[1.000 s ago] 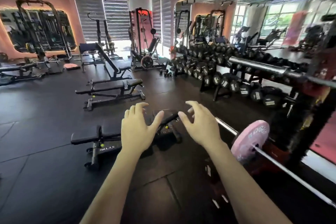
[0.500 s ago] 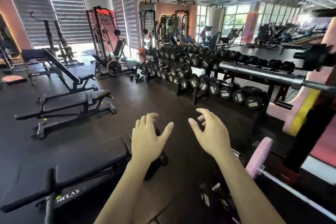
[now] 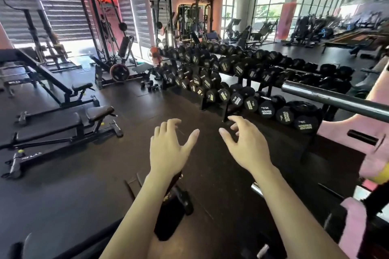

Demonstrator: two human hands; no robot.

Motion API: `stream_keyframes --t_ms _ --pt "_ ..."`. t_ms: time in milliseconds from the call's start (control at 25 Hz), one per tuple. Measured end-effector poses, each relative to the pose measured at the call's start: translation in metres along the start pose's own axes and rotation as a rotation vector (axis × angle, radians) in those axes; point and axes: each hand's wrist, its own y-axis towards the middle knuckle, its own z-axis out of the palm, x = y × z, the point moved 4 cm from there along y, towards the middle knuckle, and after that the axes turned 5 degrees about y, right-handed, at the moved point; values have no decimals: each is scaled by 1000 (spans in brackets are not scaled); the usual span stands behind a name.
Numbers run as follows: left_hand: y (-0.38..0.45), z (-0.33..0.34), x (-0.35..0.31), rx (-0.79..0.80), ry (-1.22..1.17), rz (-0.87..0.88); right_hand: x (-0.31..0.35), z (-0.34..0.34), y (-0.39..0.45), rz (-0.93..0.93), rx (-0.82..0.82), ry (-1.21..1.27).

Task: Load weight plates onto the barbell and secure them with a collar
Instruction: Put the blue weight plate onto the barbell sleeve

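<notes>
My left hand (image 3: 168,149) and my right hand (image 3: 246,145) are stretched out in front of me over the dark floor, fingers spread, both holding nothing. A bare steel barbell sleeve (image 3: 334,99) juts in from the right at about chest height, above and right of my right hand. A pink weight plate (image 3: 355,223) sits low at the right edge, partly cut off by a black rack post. The short silver end of a lower bar (image 3: 256,188) shows just right of my right forearm. No collar is visible.
A long two-tier rack of black dumbbells (image 3: 231,82) runs along the mirrored wall ahead. Black adjustable benches (image 3: 63,124) stand at left, and a bench pad (image 3: 172,214) lies under my left forearm. A pink rack frame (image 3: 374,143) fills the right edge.
The view has swung to the right and moved forward: the benches slid left, the dumbbell rack and upper bar came closer. Both hands stayed out in front, empty.
</notes>
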Motion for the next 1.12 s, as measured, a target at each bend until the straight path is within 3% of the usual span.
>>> stream_keyframes --t_ms 320,560,840,1120 --pt "187 132 61 77 -114 92 -58 106 166 111 -54 -124" --pt "304 237 62 145 -245 158 -125 141 267 225 -136 -215" --pt "391 404 -4 290 -389 308 -258 143 353 339 -260 -267" --pt "494 553 -113 359 -498 407 -401 97 461 474 -400 -289"
